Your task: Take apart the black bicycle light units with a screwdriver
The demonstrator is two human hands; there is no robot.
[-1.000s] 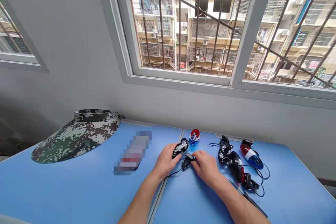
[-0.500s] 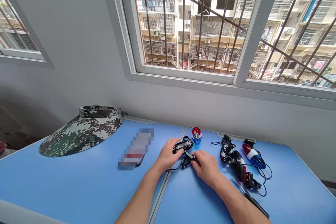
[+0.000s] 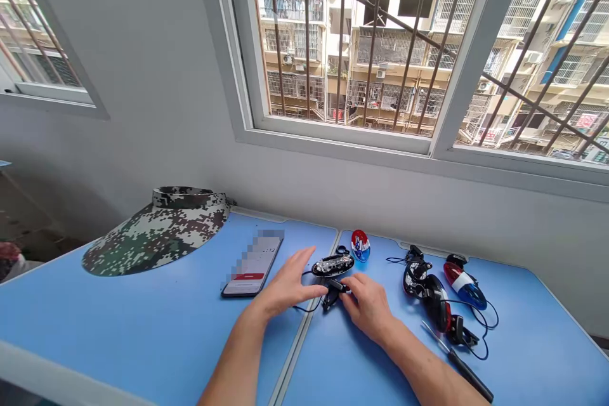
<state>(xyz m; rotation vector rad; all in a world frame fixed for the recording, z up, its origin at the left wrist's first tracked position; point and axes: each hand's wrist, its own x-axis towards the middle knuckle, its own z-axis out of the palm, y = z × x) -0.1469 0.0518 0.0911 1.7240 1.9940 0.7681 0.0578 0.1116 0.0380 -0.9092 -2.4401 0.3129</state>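
Note:
On the table lies a black oval light housing [image 3: 333, 265], its open face showing shiny parts inside. My left hand [image 3: 288, 285] is beside it on the left, thumb and fingers spread, holding nothing. Below the housing, the fingers of my right hand [image 3: 368, 307] pinch a small black corded piece [image 3: 337, 286], perhaps a switch or clip; its exact kind is unclear. A thin black cord runs from there toward the left, beneath my left hand. Just behind the housing sits a red, white and blue clear lens cover [image 3: 360, 245].
To the right lie black bike lights [image 3: 436, 304] with cords, a red, white and blue light [image 3: 465, 285] and a screwdriver [image 3: 464, 371]. At left are a phone [image 3: 252, 266] and a camouflage sun visor [image 3: 162, 235]. A seam [image 3: 297, 352] divides the blue tabletop [image 3: 157, 330].
My left hand has let go of the black housing and spread open, moving slightly left. The housing now rests on the table. My right hand still pinches the small black piece.

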